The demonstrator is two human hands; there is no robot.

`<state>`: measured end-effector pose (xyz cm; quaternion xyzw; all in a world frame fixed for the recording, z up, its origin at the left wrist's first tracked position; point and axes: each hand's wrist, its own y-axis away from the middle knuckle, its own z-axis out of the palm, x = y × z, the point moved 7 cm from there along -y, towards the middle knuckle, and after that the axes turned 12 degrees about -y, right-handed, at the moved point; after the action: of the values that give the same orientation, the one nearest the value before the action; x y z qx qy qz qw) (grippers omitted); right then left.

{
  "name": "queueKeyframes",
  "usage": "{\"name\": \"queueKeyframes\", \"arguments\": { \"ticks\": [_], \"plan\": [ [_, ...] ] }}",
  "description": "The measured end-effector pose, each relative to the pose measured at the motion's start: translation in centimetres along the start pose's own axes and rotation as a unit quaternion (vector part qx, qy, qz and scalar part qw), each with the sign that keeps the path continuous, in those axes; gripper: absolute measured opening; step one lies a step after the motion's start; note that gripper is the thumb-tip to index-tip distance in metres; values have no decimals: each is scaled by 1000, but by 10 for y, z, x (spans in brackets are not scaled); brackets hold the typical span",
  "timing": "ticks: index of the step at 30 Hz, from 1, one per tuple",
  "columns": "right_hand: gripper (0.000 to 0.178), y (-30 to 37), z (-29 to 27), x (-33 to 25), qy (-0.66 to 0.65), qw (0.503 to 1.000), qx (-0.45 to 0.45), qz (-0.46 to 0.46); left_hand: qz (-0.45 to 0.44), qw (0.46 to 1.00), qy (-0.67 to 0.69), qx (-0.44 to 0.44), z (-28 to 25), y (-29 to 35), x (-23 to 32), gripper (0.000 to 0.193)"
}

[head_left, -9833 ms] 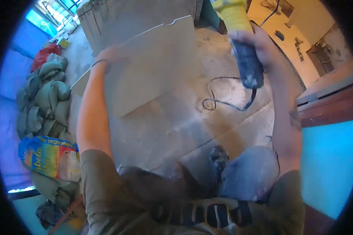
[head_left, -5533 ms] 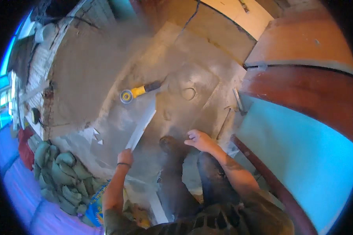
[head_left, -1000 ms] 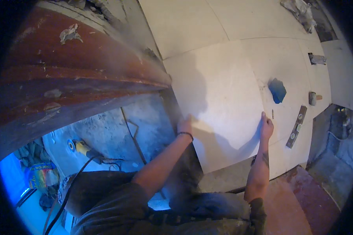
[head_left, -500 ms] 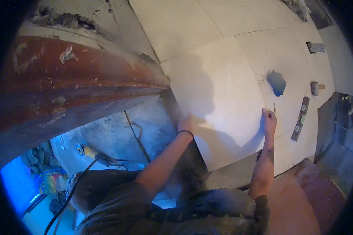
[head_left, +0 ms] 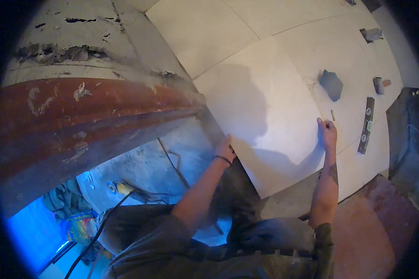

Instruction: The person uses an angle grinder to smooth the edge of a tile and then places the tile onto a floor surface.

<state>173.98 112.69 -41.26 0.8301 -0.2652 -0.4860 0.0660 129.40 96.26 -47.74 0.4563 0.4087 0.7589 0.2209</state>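
Note:
A large pale tile [head_left: 270, 111] lies in front of me among other pale tiles, its near corner pointing toward my legs. My left hand [head_left: 225, 149] is closed on its left edge, with a dark band round the wrist. At the right edge, my right hand [head_left: 328, 132] has its fingers curled against the tile, thumb raised. A small pencil-like stick [head_left: 332, 115] lies just beyond that hand. Farther off is a grey, irregular many-sided patch [head_left: 331, 85]; I cannot tell whether it is a hole or a loose piece. Shadows fall across the held tile.
At the right lie a spirit level [head_left: 366, 125], a mallet [head_left: 379, 85] and a grey block [head_left: 371, 35]. A scuffed red-brown beam [head_left: 107, 100] crosses the left. Below it, a yellow corded power tool [head_left: 124, 188] sits near a colourful bag [head_left: 79, 227].
My view has shifted, so the beam sits lower and the level higher in the picture. Both hands stay at the tile's edges. The left hand's fingers show more clearly on the edge.

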Motion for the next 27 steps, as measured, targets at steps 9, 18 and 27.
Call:
{"name": "queueKeyframes", "arguments": {
  "ticks": [9,18,27],
  "plan": [
    [46,-7,7,4,-2,1000,6,7,-27,998,33,38,4,7,12,39],
    [41,-17,6,15,-14,1000,-3,-13,-27,999,-22,33,1,4,14,38],
    [43,-5,1,6,13,1000,-7,9,-18,999,-16,-30,4,4,3,37]
  ]
}}
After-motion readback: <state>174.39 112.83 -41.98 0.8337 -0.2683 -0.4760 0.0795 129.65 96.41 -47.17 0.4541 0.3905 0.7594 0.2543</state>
